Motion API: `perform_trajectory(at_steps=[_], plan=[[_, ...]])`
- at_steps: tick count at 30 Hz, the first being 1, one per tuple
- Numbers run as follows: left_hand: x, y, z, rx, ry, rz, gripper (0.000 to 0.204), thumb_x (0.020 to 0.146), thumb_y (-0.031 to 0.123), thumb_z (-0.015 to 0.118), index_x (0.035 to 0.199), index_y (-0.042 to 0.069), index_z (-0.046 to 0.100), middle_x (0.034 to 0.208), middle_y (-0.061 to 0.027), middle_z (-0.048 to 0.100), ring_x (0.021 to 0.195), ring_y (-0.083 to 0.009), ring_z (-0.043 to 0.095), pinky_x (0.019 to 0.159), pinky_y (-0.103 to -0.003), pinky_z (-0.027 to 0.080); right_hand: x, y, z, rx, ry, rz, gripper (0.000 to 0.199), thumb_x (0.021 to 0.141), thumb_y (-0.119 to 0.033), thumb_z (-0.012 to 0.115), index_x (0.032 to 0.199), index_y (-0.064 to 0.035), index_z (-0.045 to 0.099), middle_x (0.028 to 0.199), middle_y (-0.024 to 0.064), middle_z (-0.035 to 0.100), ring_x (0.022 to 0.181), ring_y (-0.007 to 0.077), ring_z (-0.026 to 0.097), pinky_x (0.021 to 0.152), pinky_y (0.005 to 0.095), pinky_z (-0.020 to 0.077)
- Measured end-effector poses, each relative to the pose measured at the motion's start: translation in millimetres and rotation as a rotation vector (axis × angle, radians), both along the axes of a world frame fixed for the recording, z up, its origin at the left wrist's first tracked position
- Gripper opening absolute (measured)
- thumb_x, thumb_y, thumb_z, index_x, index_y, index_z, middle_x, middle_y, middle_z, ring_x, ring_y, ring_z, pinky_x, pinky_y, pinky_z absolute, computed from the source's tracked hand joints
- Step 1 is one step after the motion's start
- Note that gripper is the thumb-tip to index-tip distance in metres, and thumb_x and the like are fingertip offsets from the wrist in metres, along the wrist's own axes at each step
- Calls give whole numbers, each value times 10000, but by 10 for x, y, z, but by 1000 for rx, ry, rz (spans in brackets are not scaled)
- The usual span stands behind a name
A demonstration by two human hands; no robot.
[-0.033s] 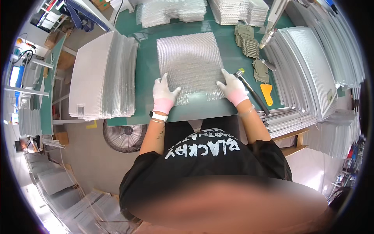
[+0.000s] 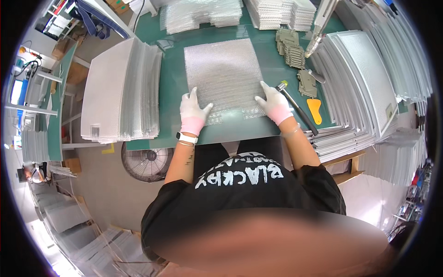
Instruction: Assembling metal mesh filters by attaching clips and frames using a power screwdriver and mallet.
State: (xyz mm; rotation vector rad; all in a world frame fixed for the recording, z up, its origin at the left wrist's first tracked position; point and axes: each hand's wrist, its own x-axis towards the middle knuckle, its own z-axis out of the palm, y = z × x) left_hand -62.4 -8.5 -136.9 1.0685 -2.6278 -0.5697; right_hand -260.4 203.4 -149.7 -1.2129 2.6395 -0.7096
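Note:
A silvery mesh sheet [image 2: 224,69] with a notched near edge lies before me on the green tabletop [image 2: 173,87]. My left hand [image 2: 192,110], in a white glove with a pink cuff, rests at its near left corner. The forefinger runs along the side edge, and the thumb points inward over the sheet. At the near right corner, my right hand [image 2: 276,104], gloved alike, mirrors this with thumb and forefinger spread. Both hands are open; their other fingers are partly hidden. Just right of my right hand lies a hammer [image 2: 299,110] with a black handle and yellow-green tip.
Mesh panels stand stacked at the left [image 2: 108,92] and right [image 2: 364,69]. More mesh stacks [image 2: 203,16] line the far edge. Grey-green plastic parts [image 2: 293,53] and a yellow scraper [image 2: 314,111] lie right of the sheet. A round floor fan [image 2: 146,161] stands below the table's near left edge.

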Motion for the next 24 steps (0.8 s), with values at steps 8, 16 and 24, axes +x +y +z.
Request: perform_trajectory(at_steps=[8, 16, 24], plan=[[-67, -59, 240, -269, -184, -58, 832, 733, 442, 782, 1447, 211, 424, 1466, -206, 361, 1369, -440, 313, 1129, -527, 274, -361, 246, 468, -28, 310, -287, 472, 858, -380, 645, 1249, -120, 597, 971, 167, 668, 925, 355, 648, 819, 436, 525], [355, 276, 303, -168, -356, -275, 687, 767, 415, 748, 1372, 196, 508, 1489, -139, 365, 1436, -399, 203, 1158, -614, 87, -876, 987, -1, -92, 522, -510, 461, 804, -229, 704, 1228, -76, 604, 1102, 160, 657, 987, 329, 640, 852, 432, 518], [1271, 1290, -246, 1271, 338, -86, 207, 972, 241, 582, 931, 43, 625, 786, -10, 641, 687, -76, 583, 650, -252, 493, 667, 878, 327, -770, -801, -110, 340, 799, -74, 727, 1115, 20, 641, 1057, 60, 661, 912, 131, 623, 813, 281, 515]])
